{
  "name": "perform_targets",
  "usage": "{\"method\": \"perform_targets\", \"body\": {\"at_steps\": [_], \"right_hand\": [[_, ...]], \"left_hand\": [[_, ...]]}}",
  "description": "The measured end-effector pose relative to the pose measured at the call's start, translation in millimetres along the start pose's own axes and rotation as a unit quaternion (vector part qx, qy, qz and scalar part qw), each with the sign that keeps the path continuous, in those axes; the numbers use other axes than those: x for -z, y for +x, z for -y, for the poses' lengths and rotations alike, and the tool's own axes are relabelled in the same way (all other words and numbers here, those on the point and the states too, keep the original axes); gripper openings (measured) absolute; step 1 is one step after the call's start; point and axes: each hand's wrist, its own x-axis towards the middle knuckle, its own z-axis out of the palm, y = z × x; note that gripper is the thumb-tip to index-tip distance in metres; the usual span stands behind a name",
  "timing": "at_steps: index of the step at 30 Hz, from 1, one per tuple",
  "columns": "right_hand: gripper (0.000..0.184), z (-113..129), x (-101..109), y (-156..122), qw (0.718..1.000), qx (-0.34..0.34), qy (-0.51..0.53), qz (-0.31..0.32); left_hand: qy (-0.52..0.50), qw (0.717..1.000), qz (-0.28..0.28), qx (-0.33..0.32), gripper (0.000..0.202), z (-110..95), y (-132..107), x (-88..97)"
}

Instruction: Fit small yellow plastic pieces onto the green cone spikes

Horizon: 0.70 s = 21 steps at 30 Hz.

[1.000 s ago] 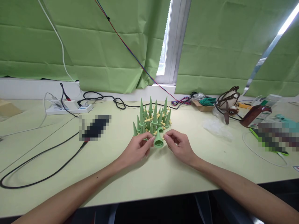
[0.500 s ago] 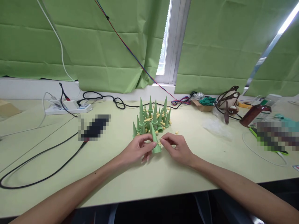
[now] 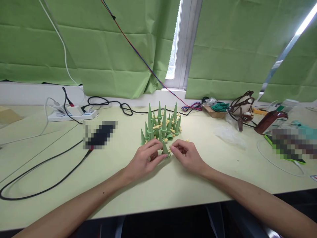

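Your left grip (image 3: 146,158) and right grip (image 3: 186,154) both pinch one green cone (image 3: 165,148), standing upright on the table (image 3: 153,188), just before the cluster of cones (image 3: 162,127); small yellow pieces (image 3: 157,126) sit among them.

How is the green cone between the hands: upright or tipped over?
Upright. The green cone points tip up, wide end down at the table, left hand gripping it.
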Motion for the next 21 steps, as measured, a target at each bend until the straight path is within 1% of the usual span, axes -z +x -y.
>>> {"method": "perform_targets", "body": {"at_steps": [1,2,5,6,8,11,14,18,21], "right_hand": [[0.029,0.2,-0.2,0.0,1.0,-0.006,0.008,0.003],[0.03,0.3,-0.5,0.0,1.0,-0.013,0.016,0.005],[0.032,0.3,-1.7,0.5,0.998,-0.04,0.041,0.011],[0.032,0.2,-2.0,0.8,0.997,-0.05,0.05,0.014],[0.033,-0.2,-2.3,1.5,0.995,-0.068,0.071,0.018],[0.033,-0.6,-2.0,2.9,0.993,-0.078,0.086,0.02],[0.032,-1.1,-1.6,3.9,0.994,-0.072,0.083,0.009],[0.032,-2.1,-0.6,4.4,0.994,-0.06,0.087,-0.026],[0.031,-2.9,0.7,3.8,0.994,-0.045,0.083,-0.053]], "left_hand": [[0.005,1.0,-0.002,-0.009,0.002,-0.2,0.0,0.1],[0.01,1.0,-0.003,-0.019,0.004,-0.2,-0.2,0.3],[0.024,0.998,-0.007,-0.053,0.019,0.9,-1.1,0.6],[0.026,0.998,-0.006,-0.06,0.021,1.7,-1.6,0.6],[0.03,0.997,-0.003,-0.067,0.023,3.3,-2.5,0.4],[0.027,0.998,0.006,-0.058,0.023,4.4,-3.1,-0.1],[0.005,1.0,0.013,-0.015,0.02,2.9,-2.3,-0.5],[-0.039,0.996,0.012,0.084,0.018,-1.6,0.5,-0.7],[-0.086,0.982,-0.002,0.167,0.017,-4.1,3.8,-0.5]]}}
